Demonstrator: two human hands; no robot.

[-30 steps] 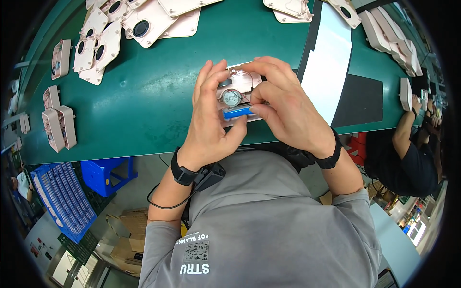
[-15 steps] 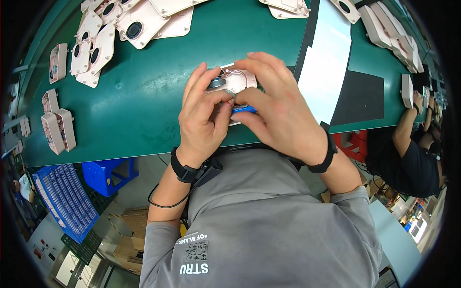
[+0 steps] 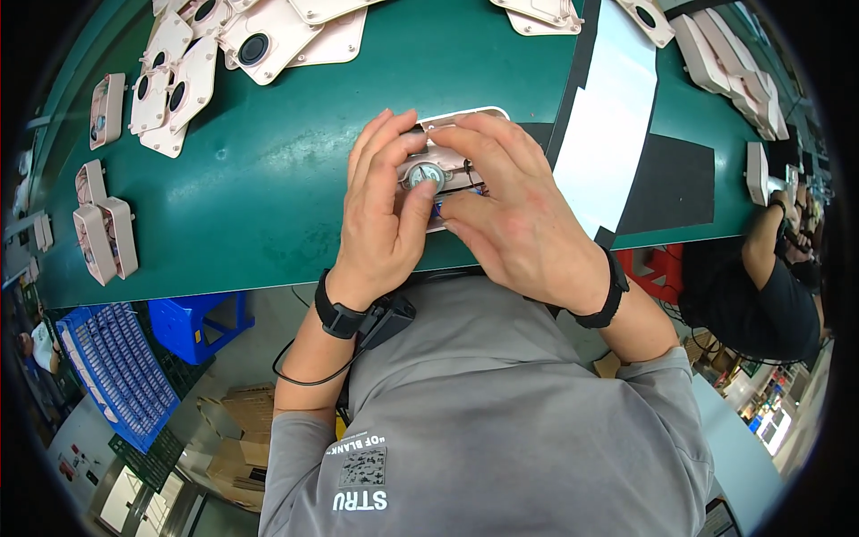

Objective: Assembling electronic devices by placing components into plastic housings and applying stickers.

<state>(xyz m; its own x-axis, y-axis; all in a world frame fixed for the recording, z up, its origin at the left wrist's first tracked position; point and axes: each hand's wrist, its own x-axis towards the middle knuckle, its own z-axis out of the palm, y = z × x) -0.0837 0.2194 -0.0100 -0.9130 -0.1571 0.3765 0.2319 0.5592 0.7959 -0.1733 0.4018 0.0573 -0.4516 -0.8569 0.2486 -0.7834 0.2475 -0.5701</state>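
Note:
A pale pink plastic housing [image 3: 492, 113] is held between both hands above the near edge of the table, its inside facing up. My left hand [image 3: 380, 201] is closed on its left side, the thumb tip resting on a round silvery speaker [image 3: 426, 174] inside. My right hand [image 3: 523, 201] grips the right side; its bent fingers reach over the inside and its thumb lies by the near edge. Between the thumbs shows a bit of a blue part [image 3: 438, 209], mostly covered. Thin dark wires [image 3: 470, 172] run beside the right fingers.
Pale panels with black round openings [image 3: 254, 48] are piled at the far left. Open housings [image 3: 107, 237] stand at the left edge, more housings [image 3: 729, 58] at the far right. A white sheet [image 3: 608, 125] and black mat [image 3: 676, 179] lie right. A co-worker's arm [image 3: 765, 237] shows beyond.
The round speaker's silvery face now shows under my left thumb. The blue part is more covered than before. The far rim of the housing has come into sight above my right fingers.

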